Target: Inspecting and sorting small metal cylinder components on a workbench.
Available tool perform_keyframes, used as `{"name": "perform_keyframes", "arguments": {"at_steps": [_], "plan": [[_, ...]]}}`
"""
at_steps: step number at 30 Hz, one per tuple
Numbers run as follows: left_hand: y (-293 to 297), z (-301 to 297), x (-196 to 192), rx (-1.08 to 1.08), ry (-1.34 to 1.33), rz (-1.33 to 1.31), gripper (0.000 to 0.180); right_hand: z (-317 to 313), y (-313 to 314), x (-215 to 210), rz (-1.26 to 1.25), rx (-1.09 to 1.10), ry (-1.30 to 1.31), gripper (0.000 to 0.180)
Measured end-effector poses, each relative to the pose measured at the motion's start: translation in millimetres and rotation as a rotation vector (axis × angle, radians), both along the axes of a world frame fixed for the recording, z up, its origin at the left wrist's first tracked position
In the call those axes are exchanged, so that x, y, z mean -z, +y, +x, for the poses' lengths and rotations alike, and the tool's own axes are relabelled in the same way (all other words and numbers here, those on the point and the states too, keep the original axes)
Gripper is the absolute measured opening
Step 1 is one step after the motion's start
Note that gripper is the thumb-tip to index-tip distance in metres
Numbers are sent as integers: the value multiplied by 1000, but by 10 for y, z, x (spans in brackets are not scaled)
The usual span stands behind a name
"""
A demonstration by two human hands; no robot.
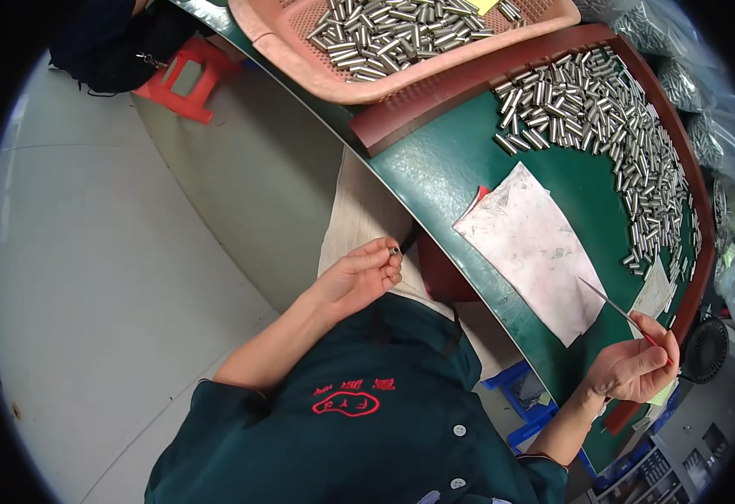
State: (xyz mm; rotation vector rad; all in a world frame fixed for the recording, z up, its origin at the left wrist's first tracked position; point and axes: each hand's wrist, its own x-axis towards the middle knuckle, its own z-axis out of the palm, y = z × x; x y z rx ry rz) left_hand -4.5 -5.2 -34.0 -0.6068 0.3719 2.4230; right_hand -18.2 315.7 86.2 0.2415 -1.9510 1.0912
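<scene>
Pinching a small metal cylinder (395, 250) in the left hand (360, 273), dead centre; clasping a slender pointed tool (611, 304) in the right hand (636, 366) at four o'clock. Probably best to pinch lightly, exposing the end. Spotting loose cylinders (401, 38) in the pink basket (329, 82) at twelve, a heap (577, 109) inside red-brown edging (434, 107) around two.

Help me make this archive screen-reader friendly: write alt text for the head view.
A person's left hand pinches a small metal piece beside a green table, while the right hand holds a thin pointed tool over a smudged pale sheet. Many metal cylinders lie heaped along the table's red-brown border and in a pink basket.
</scene>
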Motion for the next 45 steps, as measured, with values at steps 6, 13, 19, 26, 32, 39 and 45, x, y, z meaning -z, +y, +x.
{"name": "perform_keyframes", "arguments": {"at_steps": [6, 13, 19, 26, 32, 39, 45], "plan": [[16, 1, -6, -16, -70, -5, 15, -34, -26, 11, 88, -49, -24, 26], [17, -21, -36, -29, -131, -29, 15, -36, -31, 11, 87, -23, -33, 27], [-21, 6, 29, -18, -92, 40, 18, -42, -38, 4, 95, -11, -32, 27], [-12, 16, 23, -2, -27, 51, 13, -37, -35, 2, 73, -38, -10, 25], [-13, -15, 37, 41, 108, 118, 9, -40, -36, 6, 90, 5, -22, 26], [-30, -61, 74, 48, 166, 178, 8, -63, -50, 3, 86, 14, -17, 26], [-1, -64, 32, 60, 116, 110, 8, -54, -38, 2, 83, 20, -12, 25]]}}
